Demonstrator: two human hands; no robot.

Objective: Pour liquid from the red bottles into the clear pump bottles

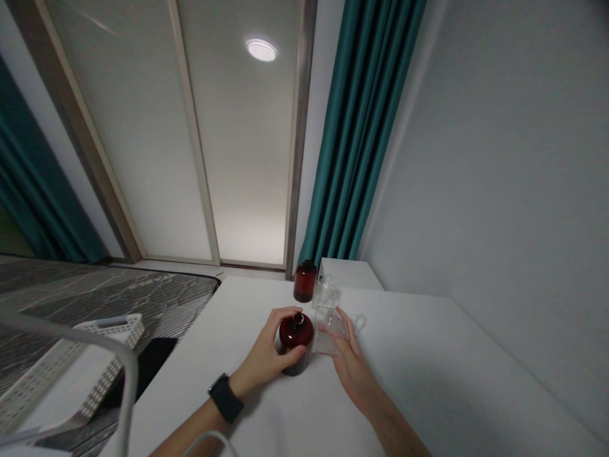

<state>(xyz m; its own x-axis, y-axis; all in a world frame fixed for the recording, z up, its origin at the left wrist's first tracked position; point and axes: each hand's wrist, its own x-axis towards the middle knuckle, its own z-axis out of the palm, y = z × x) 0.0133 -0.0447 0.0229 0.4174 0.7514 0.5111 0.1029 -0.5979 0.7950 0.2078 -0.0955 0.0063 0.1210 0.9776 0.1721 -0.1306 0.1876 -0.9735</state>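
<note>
My left hand (267,352) is wrapped round a dark amber bottle (297,336) with a narrow open neck, upright at the white table (409,374). Just to its right, my right hand (351,358) has its fingers round a clear, square-sided bottle (328,333). Behind that one stands another clear bottle (327,294), faint against the white surface. A second amber bottle (305,282) stands upright farther back, touched by neither hand. A small clear rounded piece (360,322) lies right of my right fingers.
A white box-like cabinet (349,273) stands beyond the table's far edge. On the left are a white perforated basket (90,355) and a curved pale tube (124,362) close to the camera. A teal curtain (352,139) hangs beside sliding frosted doors (242,158).
</note>
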